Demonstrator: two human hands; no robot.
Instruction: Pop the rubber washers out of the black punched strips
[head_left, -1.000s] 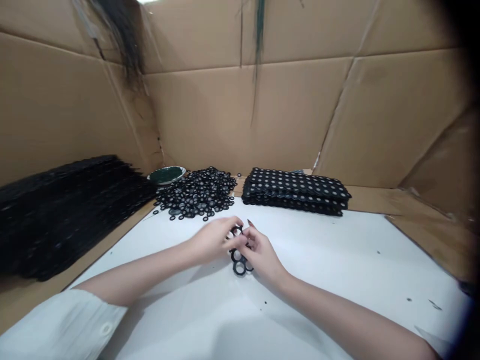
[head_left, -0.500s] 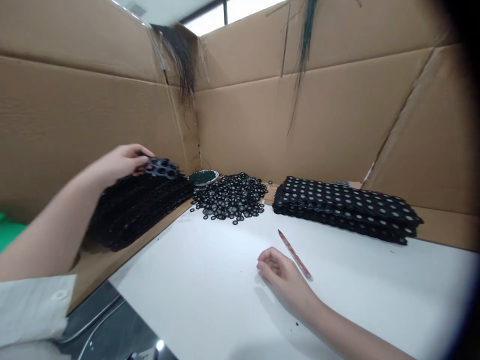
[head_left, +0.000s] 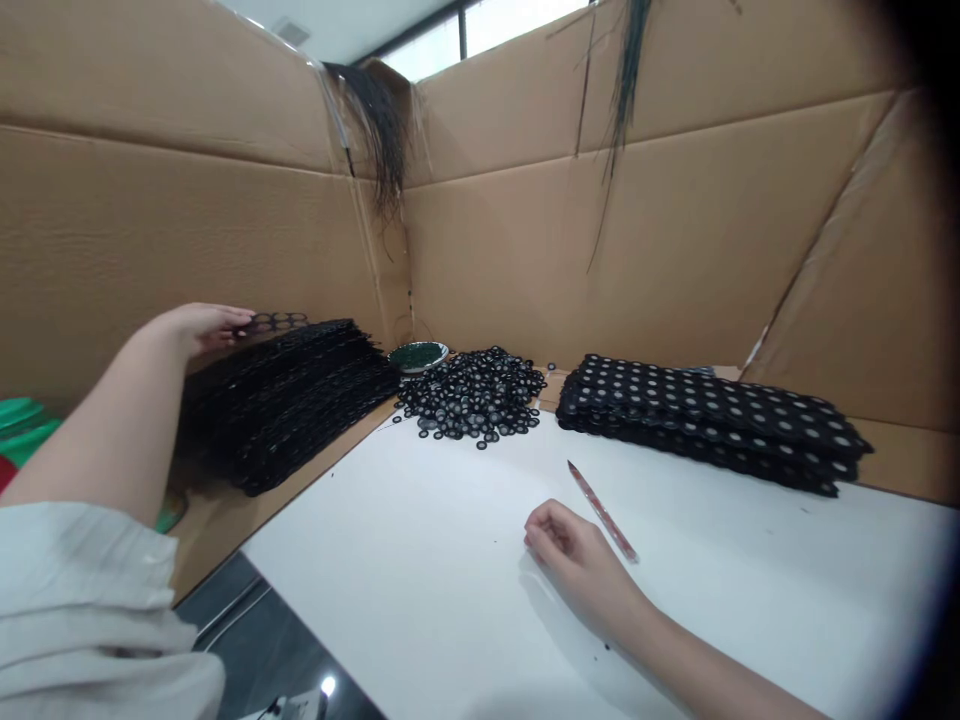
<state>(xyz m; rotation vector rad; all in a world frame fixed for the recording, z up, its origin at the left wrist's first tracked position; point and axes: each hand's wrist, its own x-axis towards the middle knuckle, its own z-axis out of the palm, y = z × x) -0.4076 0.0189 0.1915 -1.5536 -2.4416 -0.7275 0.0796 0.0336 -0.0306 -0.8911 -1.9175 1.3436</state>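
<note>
At the left, my left hand (head_left: pixel 210 325) pinches the edge of a black sheet with round holes (head_left: pixel 279 322). The sheet lies over the top of a tall stack of black sheets (head_left: pixel 300 400), close to the cardboard wall. My right hand (head_left: pixel 566 545) rests on the white tabletop (head_left: pixel 420 560) with its fingers curled in, and nothing shows in them. Just beyond that hand lies a slim reddish pencil-like tool (head_left: pixel 604 512) with a dark pointed tip.
A heap of small black rings (head_left: pixel 476 395) sits at the back middle, beside a shallow dish of dark green material (head_left: pixel 417 356). Stacked black sheets with pale dots (head_left: pixel 705 415) lie at the back right. Cardboard walls (head_left: pixel 510 250) enclose the table; dark strands (head_left: pixel 379 130) hang over them.
My left hand has moved left and lowered the holed sheet onto the stack. My right hand stays in its place on the table; the view has shifted slightly.
</note>
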